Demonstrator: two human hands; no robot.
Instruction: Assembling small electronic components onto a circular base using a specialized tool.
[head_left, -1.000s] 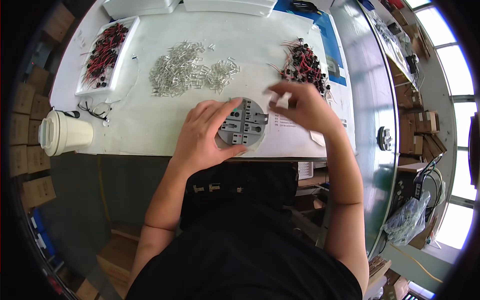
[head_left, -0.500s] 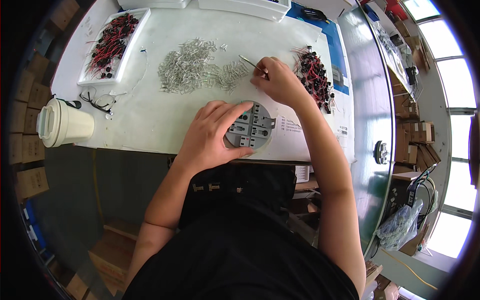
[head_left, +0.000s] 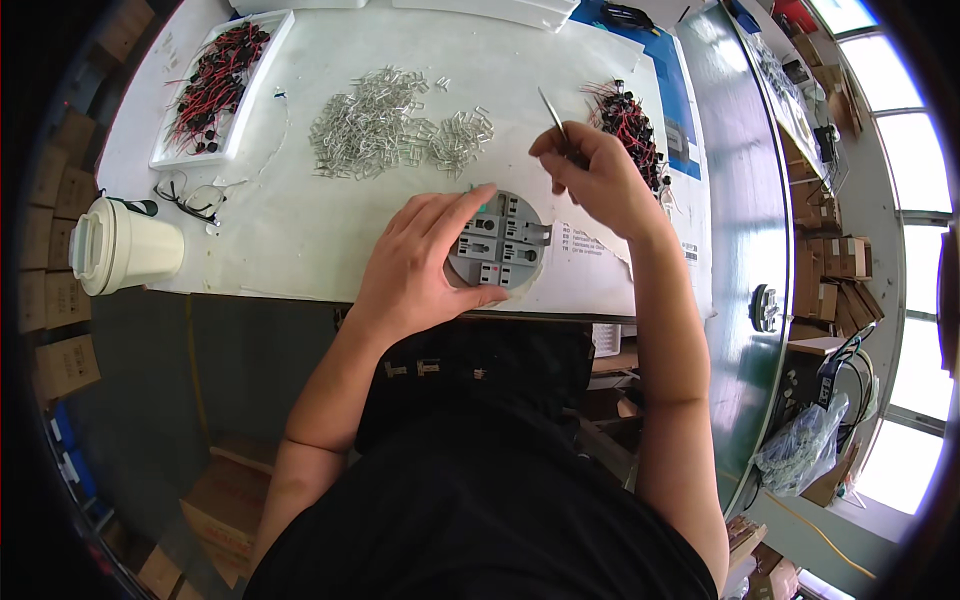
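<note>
My left hand (head_left: 418,262) is closed around the left side of a round grey plastic fixture (head_left: 520,232) near the table's front edge. Raised blocks and slots cover the fixture's top, and a small tab sticks out on its right. In my right hand (head_left: 608,182), a pair of slim metal tweezers (head_left: 549,106) points up and away, clear of the table; whether the tips hold anything is too small to tell. Left of the tweezers lie a large heap of small U-shaped metal clips (head_left: 365,125) and a smaller heap of clips (head_left: 461,140). Small black parts with red wires (head_left: 628,125) lie beyond my right hand.
A white tray (head_left: 222,158) of red-wired black parts stands far left. Glasses (head_left: 195,200) and a lidded cream cup (head_left: 135,247) are near the left edge. White bins (head_left: 490,12) line the back. A printed sheet (head_left: 585,245) lies right of the fixture.
My right hand has moved right and slightly nearer, taking the tweezers away from the smaller clip heap. My left hand still holds the fixture in about the same place.
</note>
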